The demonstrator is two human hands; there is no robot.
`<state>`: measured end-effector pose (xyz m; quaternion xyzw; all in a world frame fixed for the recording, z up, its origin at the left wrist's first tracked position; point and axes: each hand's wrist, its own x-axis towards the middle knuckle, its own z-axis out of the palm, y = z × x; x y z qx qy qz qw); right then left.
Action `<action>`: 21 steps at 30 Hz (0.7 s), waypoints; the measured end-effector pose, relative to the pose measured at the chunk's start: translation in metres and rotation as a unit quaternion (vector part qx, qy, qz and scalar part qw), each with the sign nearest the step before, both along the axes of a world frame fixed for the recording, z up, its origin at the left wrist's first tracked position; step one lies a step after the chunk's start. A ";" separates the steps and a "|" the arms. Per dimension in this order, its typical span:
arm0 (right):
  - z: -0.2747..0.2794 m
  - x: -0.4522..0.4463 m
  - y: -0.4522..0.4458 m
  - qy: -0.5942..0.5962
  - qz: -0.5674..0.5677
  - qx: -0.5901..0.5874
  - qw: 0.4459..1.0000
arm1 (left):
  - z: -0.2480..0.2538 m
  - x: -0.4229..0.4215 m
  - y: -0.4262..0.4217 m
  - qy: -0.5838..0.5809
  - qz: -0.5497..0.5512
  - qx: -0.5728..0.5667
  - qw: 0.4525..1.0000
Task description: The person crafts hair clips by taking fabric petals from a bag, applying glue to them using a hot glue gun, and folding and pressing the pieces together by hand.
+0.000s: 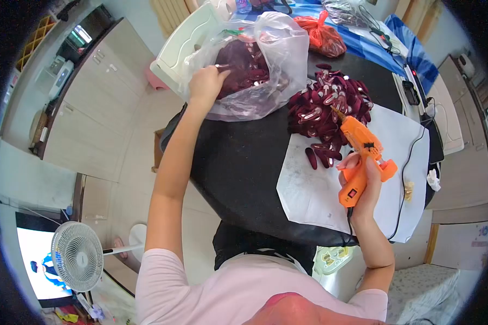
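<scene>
My right hand (362, 172) is wrapped round the handle of an orange glue gun (361, 135), its nozzle pointing up and left at a heap of dark red velvety hair clips (331, 100). My left hand (207, 85) is at the left side of a clear plastic bag (279, 54) that holds more dark red clips (246, 65). Its fingers are near a clip at the bag's opening; whether they grip it is too small to tell. A few loose clips (322, 156) lie on the white paper (303, 189) below the heap.
The black table (238, 162) carries a red plastic bag (322, 35) at the back and a power strip (417, 81) at the right. A black cable (401, 189) runs over the paper. A white chair (187, 40) stands behind the clear bag; a fan (78, 257) is lower left.
</scene>
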<state>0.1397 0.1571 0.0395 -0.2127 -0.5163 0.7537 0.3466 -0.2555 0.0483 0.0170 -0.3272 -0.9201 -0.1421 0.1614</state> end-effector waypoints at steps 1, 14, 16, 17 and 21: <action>0.000 -0.001 0.000 0.000 0.000 0.005 1.000 | 0.001 0.005 0.005 0.010 -0.004 0.016 1.000; 0.004 -0.004 -0.006 -0.058 -0.009 0.018 0.998 | 0.018 0.089 -0.010 -0.361 -0.276 0.325 0.829; 0.003 -0.005 -0.007 -0.056 0.003 0.025 0.998 | 0.028 0.125 -0.033 -0.581 -0.259 0.288 0.716; 0.002 -0.005 -0.008 -0.055 0.010 0.031 0.998 | 0.027 0.138 -0.043 -0.663 -0.234 0.236 0.671; -0.004 -0.007 -0.009 -0.061 0.054 0.016 0.997 | -0.005 0.184 -0.058 -0.694 -0.279 0.146 0.648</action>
